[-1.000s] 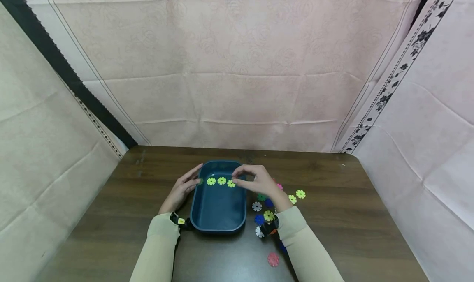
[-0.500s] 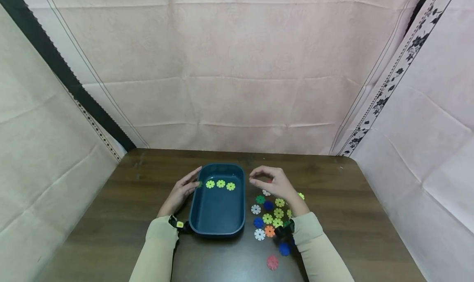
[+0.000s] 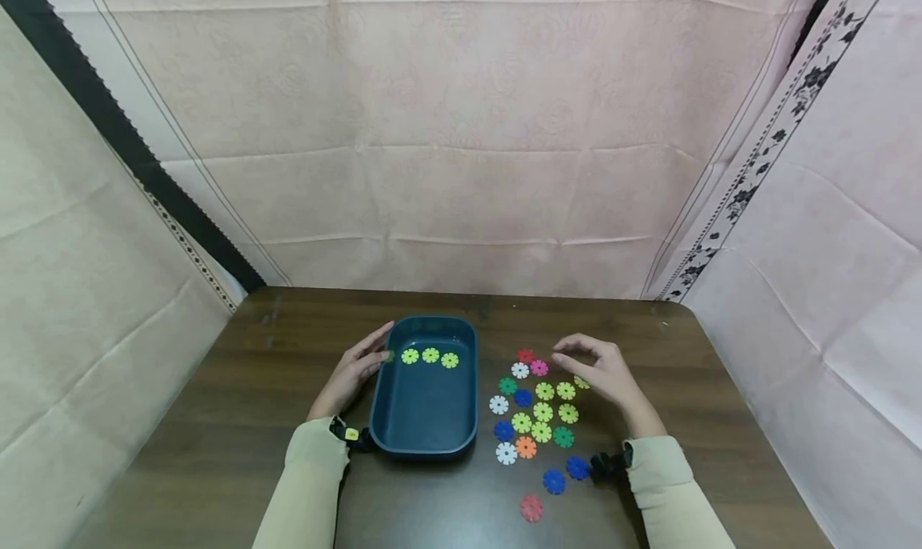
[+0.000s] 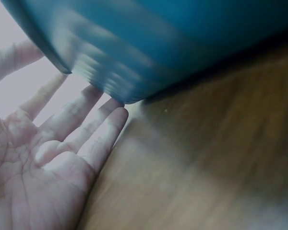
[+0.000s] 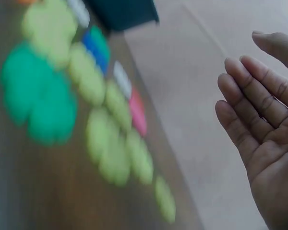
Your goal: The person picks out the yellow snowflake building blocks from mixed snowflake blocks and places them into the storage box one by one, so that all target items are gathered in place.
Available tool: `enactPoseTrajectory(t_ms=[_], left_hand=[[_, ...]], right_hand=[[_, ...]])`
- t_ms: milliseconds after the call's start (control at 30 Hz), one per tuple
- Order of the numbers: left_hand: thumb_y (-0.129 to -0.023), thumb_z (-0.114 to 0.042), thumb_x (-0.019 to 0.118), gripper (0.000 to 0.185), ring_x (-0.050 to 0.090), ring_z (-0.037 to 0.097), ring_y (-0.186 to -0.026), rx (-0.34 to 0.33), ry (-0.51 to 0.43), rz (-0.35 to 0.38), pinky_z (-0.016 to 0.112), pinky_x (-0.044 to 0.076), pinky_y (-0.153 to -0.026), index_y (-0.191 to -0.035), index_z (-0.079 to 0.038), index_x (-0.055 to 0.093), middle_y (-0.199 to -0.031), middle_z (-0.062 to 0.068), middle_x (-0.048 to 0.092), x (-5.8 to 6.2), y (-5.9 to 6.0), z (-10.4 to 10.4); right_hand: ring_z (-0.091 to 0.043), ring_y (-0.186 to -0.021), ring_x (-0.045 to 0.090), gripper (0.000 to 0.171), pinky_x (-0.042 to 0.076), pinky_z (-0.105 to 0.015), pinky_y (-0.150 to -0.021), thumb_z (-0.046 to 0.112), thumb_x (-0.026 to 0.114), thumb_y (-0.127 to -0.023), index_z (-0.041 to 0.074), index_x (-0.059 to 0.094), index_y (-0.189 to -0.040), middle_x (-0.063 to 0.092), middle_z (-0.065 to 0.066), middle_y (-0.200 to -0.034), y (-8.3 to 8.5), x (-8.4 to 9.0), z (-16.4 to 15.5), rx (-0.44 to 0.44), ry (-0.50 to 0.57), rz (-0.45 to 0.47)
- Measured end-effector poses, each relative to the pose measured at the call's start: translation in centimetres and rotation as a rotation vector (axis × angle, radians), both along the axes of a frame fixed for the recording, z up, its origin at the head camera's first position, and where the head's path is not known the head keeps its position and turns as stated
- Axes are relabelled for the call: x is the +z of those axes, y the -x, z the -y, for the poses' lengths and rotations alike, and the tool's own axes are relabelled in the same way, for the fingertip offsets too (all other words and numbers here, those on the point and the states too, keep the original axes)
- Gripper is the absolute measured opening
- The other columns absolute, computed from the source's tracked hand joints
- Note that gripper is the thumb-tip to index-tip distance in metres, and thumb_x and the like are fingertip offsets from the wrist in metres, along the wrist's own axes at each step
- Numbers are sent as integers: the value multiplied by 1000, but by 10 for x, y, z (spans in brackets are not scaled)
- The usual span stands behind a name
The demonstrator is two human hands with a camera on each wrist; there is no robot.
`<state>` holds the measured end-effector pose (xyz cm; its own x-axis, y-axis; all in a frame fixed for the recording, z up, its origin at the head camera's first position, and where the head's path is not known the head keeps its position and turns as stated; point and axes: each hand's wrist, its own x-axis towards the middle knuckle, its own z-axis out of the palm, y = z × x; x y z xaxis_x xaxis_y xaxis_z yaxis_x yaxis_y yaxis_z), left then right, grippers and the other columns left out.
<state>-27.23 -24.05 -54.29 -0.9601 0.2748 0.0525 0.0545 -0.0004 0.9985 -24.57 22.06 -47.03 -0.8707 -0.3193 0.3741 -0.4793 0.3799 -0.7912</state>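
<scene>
the tray (image 3: 425, 409), holding 3 yellow discs (image 3: 430, 355), is touched by the left hand's (image 3: 351, 373) straight fingers; the right hand (image 3: 603, 370) is held relaxed, empty, near table discs (image 3: 543, 411), probably best pinched by their edges

Markings check: no txt, label, brand, no. or sign legible in any view. Head view: yellow patch (image 3: 351, 434) on blk L-wrist strap (image 3: 336, 427); any chars on it too small to read. L and R wrist views: nil legible, R view partly blurred.
</scene>
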Motion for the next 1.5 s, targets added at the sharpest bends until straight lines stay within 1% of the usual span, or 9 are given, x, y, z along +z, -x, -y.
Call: enactPoseTrajectory(t_ms=[67, 267, 467, 533, 700, 933, 1067, 1267, 1500], left_hand=[[-103, -17, 56, 55, 24, 26, -150, 0, -1, -1, 52, 27, -116, -155, -29, 42, -162, 1, 31, 0, 0, 0], [-103, -17, 56, 54, 27, 25, -149, -5, -13, -3, 50, 30, -115, -154, -29, 43, -161, 1, 32, 1, 0, 0], [-102, -19, 58, 54, 31, 26, -147, 0, -12, -2, 39, 39, -110, -154, -28, 43, -161, 2, 33, 1, 0, -1], [-103, -20, 58, 55, 29, 25, -148, -3, -7, 1, 37, 39, -110, -154, -28, 43, -162, 1, 32, 1, 0, -1], [-103, -20, 57, 54, 27, 24, -149, -1, 8, 8, 40, 35, -113, -155, -30, 42, -162, -1, 31, 0, -1, 1], [-103, -21, 58, 54, 30, 26, -147, -8, -9, 3, 32, 41, -108, -154, -28, 43, -162, 0, 32, 0, -1, 0], [-103, -21, 58, 55, 30, 26, -147, -6, -8, 1, 28, 42, -105, -154, -28, 42, -162, 0, 31, 0, 0, 1], [-103, -19, 57, 53, 34, 27, -146, -5, -12, -4, 29, 42, -105, -154, -27, 43, -161, 2, 33, -1, 0, 1], [-104, -16, 56, 53, 36, 29, -145, -9, -19, -10, 27, 44, -103, -154, -26, 43, -161, 3, 34, -1, 0, 0]], right_hand=[[-19, -89, 71, 15, 56, -31, -77, 11, 73, -93, 1, 72, -104, 74, -9, -99, -2, -11, -17, -40, -13, 24], [-13, -93, 69, 13, 53, -21, -81, 17, 72, -95, 10, 73, -105, 73, -8, -101, -4, -59, -64, -156, 14, 91], [-7, -90, 66, 18, 50, -17, -79, 27, 72, -95, 14, 73, -107, 74, -2, -100, -5, -82, -82, -265, -50, 92], [-7, -89, 65, 20, 49, -18, -77, 28, 72, -95, 14, 72, -109, 73, -1, -100, -3, -85, -81, -273, -79, 74], [-12, -84, 62, 24, 49, -22, -70, 24, 76, -92, 12, 71, -111, 70, 1, -97, 0, -90, -76, -258, -150, 15], [-13, -91, 55, 31, 46, -28, -74, 27, 80, -88, 16, 72, -116, 66, 3, -104, 0, -91, -71, -218, -290, -71], [-13, -92, 54, 30, 45, -29, -73, 28, 81, -88, 17, 73, -115, 65, 4, -105, -1, -89, -70, -208, -313, -76], [-13, -93, 53, 30, 45, -29, -74, 30, 79, -89, 18, 73, -116, 64, 5, -105, 0, -90, -70, -215, -322, -57], [-11, -87, 51, 29, 43, -30, -74, 27, 79, -89, 17, 73, -115, 61, 7, -96, 1, -92, -69, -213, -326, -97]])
